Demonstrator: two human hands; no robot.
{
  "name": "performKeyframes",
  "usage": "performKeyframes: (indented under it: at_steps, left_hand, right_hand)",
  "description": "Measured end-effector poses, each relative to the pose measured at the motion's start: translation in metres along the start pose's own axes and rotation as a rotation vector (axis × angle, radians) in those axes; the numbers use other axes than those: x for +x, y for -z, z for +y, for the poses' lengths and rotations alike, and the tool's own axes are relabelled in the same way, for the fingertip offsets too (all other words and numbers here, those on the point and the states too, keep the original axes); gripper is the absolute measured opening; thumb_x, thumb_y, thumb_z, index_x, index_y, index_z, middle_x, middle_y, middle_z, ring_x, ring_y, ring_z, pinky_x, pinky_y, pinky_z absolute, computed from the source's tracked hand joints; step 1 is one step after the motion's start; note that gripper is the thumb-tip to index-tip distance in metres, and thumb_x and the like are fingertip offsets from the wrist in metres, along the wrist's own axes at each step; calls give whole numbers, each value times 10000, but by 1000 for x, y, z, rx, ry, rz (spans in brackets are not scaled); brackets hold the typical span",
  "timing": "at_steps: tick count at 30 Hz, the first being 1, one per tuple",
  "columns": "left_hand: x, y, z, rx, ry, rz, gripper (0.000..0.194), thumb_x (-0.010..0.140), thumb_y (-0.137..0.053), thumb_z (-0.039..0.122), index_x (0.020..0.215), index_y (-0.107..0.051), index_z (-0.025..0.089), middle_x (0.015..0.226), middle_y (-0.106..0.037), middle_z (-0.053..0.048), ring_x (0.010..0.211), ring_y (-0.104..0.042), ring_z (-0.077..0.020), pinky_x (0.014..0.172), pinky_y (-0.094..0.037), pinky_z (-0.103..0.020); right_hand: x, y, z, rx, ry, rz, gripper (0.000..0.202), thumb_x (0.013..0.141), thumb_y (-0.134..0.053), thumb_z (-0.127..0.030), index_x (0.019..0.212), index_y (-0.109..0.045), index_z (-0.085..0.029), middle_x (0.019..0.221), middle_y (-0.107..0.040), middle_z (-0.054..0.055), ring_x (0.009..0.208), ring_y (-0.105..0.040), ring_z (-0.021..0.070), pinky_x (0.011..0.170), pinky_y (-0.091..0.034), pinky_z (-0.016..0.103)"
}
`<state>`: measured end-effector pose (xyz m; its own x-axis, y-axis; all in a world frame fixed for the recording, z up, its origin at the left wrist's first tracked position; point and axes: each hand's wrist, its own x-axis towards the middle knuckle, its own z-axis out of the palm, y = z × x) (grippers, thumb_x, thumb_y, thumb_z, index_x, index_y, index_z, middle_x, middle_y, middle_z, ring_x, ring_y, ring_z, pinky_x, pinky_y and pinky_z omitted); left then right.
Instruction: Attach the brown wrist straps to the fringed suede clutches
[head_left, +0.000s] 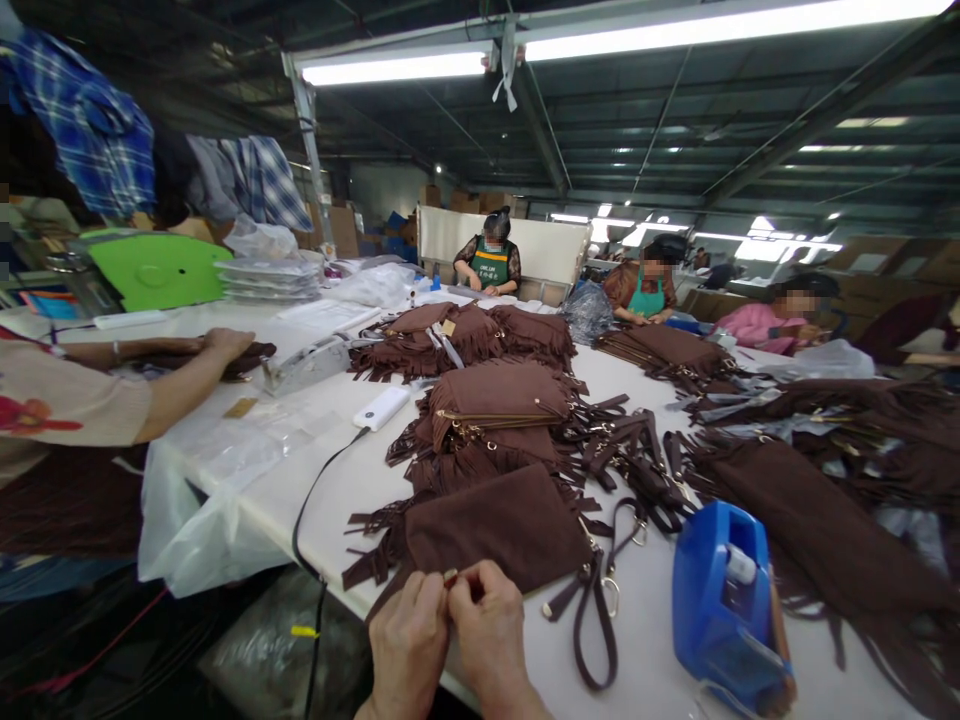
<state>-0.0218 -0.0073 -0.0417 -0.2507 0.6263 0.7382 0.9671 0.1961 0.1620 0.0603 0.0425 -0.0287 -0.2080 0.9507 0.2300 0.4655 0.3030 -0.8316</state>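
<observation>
My left hand (409, 640) and my right hand (489, 625) are side by side at the table's front edge, fingers pinched together. Between their fingertips is something small with a metallic glint, too small to make out. Just beyond them lies a dark brown fringed pouch (495, 535), its near edge reaching my hands. To its right a brown wrist strap (589, 625) with a metal clip rests on the white table (555, 655). Behind the pouch is a stack of brown fringed bags (502, 395) with gold zippers.
A blue tape dispenser (720, 600) stands at the right, near more brown bags (810, 530). A white power bank (381, 408) with a black cable lies left of the stack. A co-worker's arms (172, 385) reach in at the left. Other people sit across the table.
</observation>
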Motion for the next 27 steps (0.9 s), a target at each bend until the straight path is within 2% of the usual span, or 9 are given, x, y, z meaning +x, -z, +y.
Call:
performKeyframes:
  at_steps: [2, 7, 11, 13, 15, 17, 19, 24, 27]
  left_hand:
    - [4, 1, 1, -57, 93, -21, 316, 855, -393, 229, 553, -486, 211, 484, -516, 40, 406, -496, -75, 445, -340, -191]
    - [8, 2, 2, -39, 177, -134, 325, 830, -375, 204, 529, -494, 212, 467, -534, 31, 394, -502, -100, 432, -309, -229]
    - [7, 4, 1, -148, 250, -224, 271, 783, -410, 201, 534, -517, 207, 501, -563, 20, 436, -511, -102, 460, -297, -224]
    - [6, 6, -1, -345, 445, -287, 248, 733, -466, 255, 493, -496, 201, 469, -535, 25, 430, -483, -99, 469, -297, -218]
    - [7, 8, -3, -642, 756, -377, 260, 663, -544, 340, 459, -478, 195, 391, -469, 39, 386, -425, -94, 447, -284, -216]
    - [8, 9, -5, -855, 977, -433, 280, 607, -597, 410, 470, -494, 188, 333, -414, 58, 346, -373, -83, 415, -260, -209]
    - [11, 10, -6, -980, 1080, -437, 282, 582, -629, 429, 513, -532, 173, 326, -411, 67, 332, -347, -68, 398, -240, -196]
    - [10, 10, -7, -1184, 1209, -381, 281, 502, -718, 341, 672, -608, 145, 403, -482, 72, 338, -351, -38, 384, -229, -168]
    - [-2, 5, -17, -1198, 1230, -352, 390, 498, -725, 364, 806, -615, 152, 481, -578, 37, 341, -405, -54, 380, -268, -176]
  right_hand:
    - [0, -3, 2, -31, 54, 50, 175, 688, -452, -195, 514, -466, -203, 496, -538, 2, 471, -502, 140, 481, -363, 241]
    - [4, -7, 5, -225, 396, 226, 196, 685, -412, -105, 515, -441, -198, 527, -531, 6, 537, -492, 149, 558, -341, 263]
    - [20, 0, 17, -214, 329, 194, 192, 697, -399, -130, 526, -458, -194, 531, -533, 20, 548, -480, 155, 567, -340, 273]
    - [29, 8, 27, -179, 248, 164, 188, 706, -404, -159, 537, -483, -188, 526, -537, 27, 529, -479, 151, 551, -346, 269]
    - [33, 16, 33, -164, 223, 129, 188, 720, -415, -183, 559, -512, -181, 542, -552, 25, 527, -489, 141, 548, -359, 257]
    - [30, 21, 33, -141, 232, 68, 182, 727, -422, -197, 588, -539, -180, 576, -569, 16, 560, -512, 134, 566, -378, 243]
    - [24, 22, 29, -48, 182, -8, 183, 727, -423, -211, 599, -550, -180, 575, -568, 5, 560, -516, 124, 556, -386, 227]
    - [6, 27, 20, 262, -41, -285, 175, 708, -445, -230, 586, -555, -170, 544, -571, -12, 531, -511, 108, 519, -393, 199]
    - [-7, 37, 32, 187, 41, -518, 145, 632, -460, -143, 600, -597, -178, 594, -616, -17, 592, -558, 109, 566, -411, 182]
